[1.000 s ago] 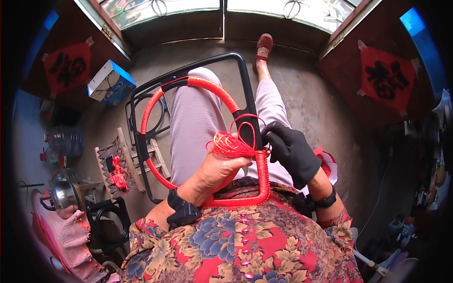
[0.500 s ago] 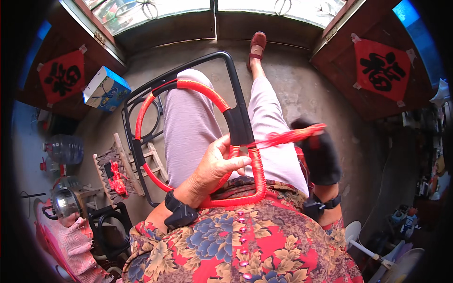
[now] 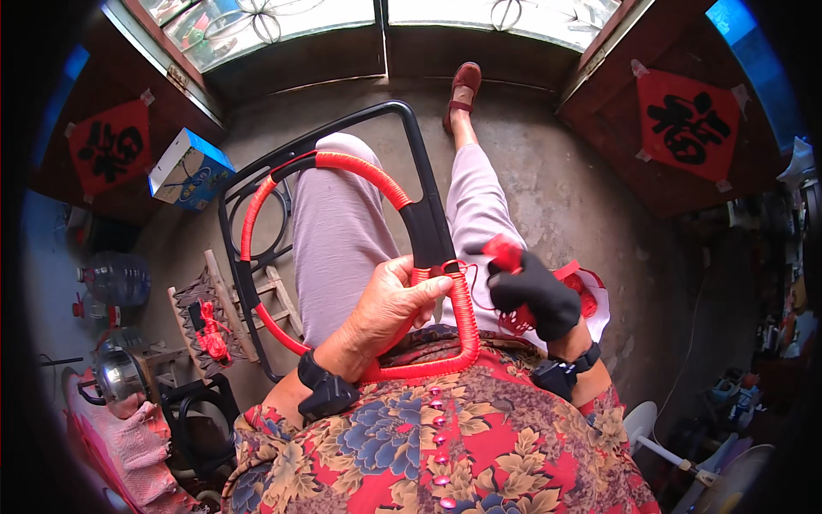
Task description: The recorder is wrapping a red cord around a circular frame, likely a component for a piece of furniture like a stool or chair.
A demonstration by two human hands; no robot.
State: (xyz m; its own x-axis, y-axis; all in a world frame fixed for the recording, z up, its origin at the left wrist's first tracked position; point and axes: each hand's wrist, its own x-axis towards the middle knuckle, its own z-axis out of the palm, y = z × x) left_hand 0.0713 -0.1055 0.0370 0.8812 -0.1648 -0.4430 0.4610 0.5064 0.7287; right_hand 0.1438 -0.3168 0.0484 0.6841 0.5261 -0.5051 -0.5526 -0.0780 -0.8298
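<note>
Left of us a blue box point(image 3: 190, 170) leans by the wall and low wooden racks point(image 3: 224, 319) crowd the floor, so there is little swing room on that side. The black metal frame point(image 3: 426, 224) lies across our lap, its hoop partly wound in red. Our left hand point(image 3: 396, 301) closes its fingers point(image 3: 431, 289) around the bar at the last wrapped turn; we judge that pinch should stay firm so the winding does not slacken. The red cord point(image 3: 476, 289) runs taut to our gloved right hand point(image 3: 533, 295), curled shut around a small red bundle point(image 3: 505, 253). Each turn wants to sit tight against the last. To the right the concrete floor point(image 3: 591, 197) gives open pulling room.
</note>
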